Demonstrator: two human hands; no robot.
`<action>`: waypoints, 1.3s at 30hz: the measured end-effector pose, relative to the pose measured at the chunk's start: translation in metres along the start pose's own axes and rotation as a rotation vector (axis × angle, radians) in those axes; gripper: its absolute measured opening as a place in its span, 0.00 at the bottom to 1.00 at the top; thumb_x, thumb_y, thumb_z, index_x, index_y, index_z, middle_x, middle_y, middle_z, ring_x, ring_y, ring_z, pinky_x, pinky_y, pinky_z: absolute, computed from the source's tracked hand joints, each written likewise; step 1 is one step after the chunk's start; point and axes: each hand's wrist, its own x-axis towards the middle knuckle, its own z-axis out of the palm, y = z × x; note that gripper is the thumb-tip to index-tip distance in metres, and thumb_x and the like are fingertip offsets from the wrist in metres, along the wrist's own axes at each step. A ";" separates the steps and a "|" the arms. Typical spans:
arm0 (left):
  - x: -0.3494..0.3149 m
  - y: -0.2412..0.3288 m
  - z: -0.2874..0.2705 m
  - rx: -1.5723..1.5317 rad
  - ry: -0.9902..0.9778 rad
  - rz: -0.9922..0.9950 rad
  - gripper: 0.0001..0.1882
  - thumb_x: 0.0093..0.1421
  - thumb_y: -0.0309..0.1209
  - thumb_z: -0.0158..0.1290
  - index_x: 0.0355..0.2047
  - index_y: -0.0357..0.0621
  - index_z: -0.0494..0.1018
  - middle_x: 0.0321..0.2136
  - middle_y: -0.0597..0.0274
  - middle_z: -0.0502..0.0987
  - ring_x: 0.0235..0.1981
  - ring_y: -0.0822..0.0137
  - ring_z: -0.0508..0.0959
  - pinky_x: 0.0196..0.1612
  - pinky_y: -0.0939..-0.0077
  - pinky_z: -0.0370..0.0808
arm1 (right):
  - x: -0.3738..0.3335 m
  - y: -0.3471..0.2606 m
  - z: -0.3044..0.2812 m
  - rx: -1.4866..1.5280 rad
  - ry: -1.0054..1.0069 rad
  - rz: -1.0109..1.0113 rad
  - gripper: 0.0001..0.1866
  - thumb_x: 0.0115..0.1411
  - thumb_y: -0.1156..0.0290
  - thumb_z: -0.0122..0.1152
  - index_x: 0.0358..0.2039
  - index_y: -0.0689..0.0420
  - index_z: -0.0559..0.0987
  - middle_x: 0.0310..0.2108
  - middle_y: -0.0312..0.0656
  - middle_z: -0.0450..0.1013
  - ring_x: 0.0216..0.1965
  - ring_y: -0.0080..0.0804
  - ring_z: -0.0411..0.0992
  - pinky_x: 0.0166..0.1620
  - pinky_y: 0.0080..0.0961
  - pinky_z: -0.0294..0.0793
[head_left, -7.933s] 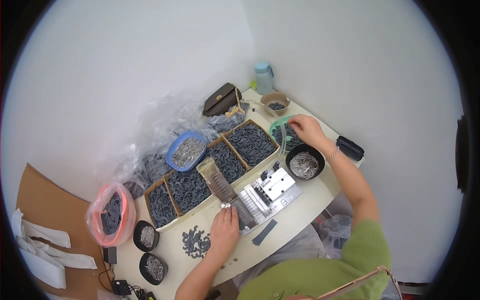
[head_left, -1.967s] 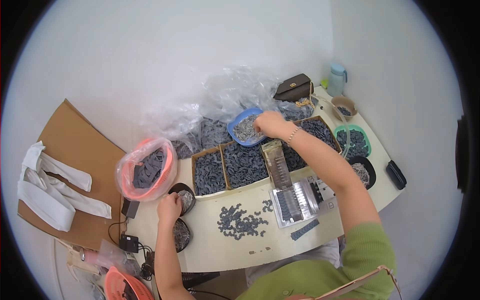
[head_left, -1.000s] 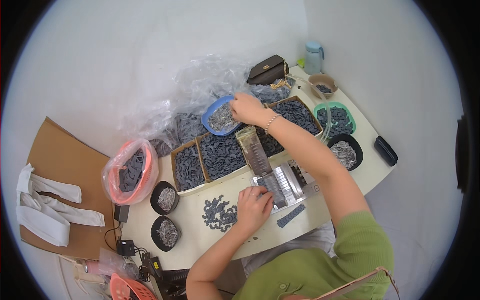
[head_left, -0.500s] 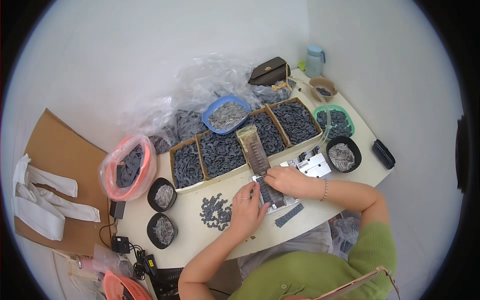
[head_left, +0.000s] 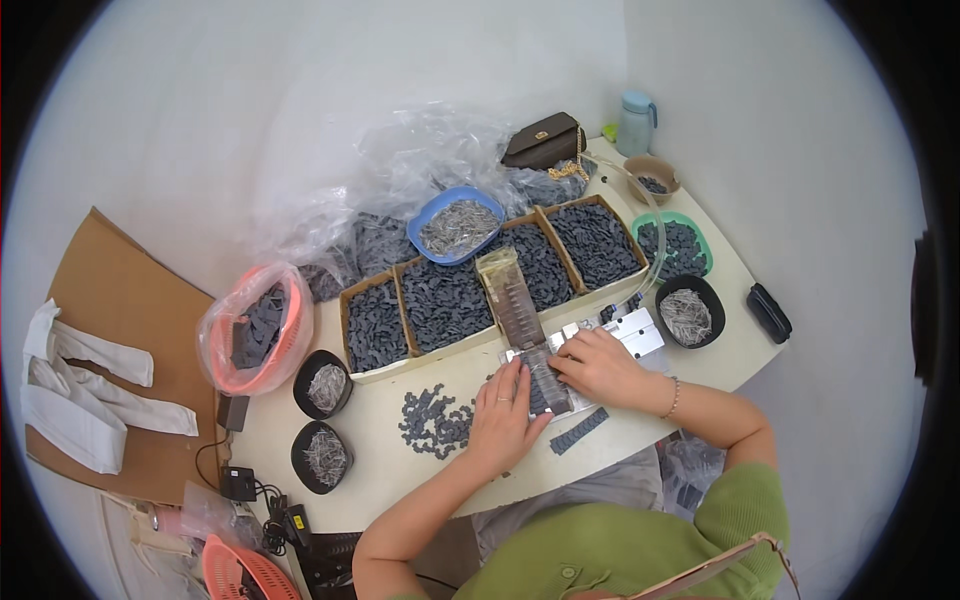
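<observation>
A metal fixture (head_left: 562, 410) holds rows of small dark grey pieces (head_left: 545, 382) near the table's front edge. A translucent brownish plate (head_left: 514, 305) extends from its far end towards the boxes. My left hand (head_left: 500, 412) rests along the fixture's left side, fingers stretched forward and thumb apart. From the other side, my right hand (head_left: 606, 372) lies with extended fingertips at the right edge of the pieces. I see nothing held in either hand, though the fingertips are partly hidden. A loose grey linked strip (head_left: 579, 431) lies just right of the fixture.
Behind stands a divided cardboard box (head_left: 420, 352) of grey pieces, with a blue bowl (head_left: 413, 232) of metal pins on it. Black bowls (head_left: 303, 455) of pins flank the work area. Loose grey pieces (head_left: 436, 420) lie left of my left hand. A clear hose (head_left: 660, 245) curves at right.
My right hand has moved slightly right, off the middle of the fixture, so more of the dark pieces show. My left hand stays beside the fixture, fingers stretched a little further forward.
</observation>
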 end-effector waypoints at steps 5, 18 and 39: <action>0.007 -0.002 -0.002 0.046 -0.002 0.014 0.35 0.54 0.40 0.58 0.58 0.34 0.62 0.60 0.39 0.56 0.60 0.43 0.59 0.60 0.52 0.56 | 0.000 -0.007 -0.001 -0.059 -0.022 -0.004 0.19 0.47 0.66 0.67 0.41 0.56 0.79 0.39 0.36 0.71 0.43 0.35 0.67 0.44 0.32 0.65; 0.019 -0.026 -0.011 0.026 0.006 0.075 0.31 0.55 0.43 0.58 0.57 0.46 0.67 0.59 0.39 0.58 0.59 0.44 0.60 0.58 0.52 0.58 | -0.005 -0.013 -0.006 -0.122 -0.100 0.015 0.25 0.52 0.58 0.63 0.47 0.60 0.76 0.49 0.45 0.69 0.51 0.39 0.65 0.53 0.35 0.62; 0.012 -0.003 -0.002 0.048 -0.013 0.089 0.38 0.52 0.46 0.59 0.57 0.34 0.63 0.60 0.38 0.57 0.59 0.42 0.60 0.59 0.50 0.57 | -0.002 -0.007 -0.010 -0.112 -0.149 -0.002 0.25 0.55 0.56 0.60 0.49 0.57 0.75 0.54 0.47 0.66 0.54 0.41 0.64 0.55 0.37 0.61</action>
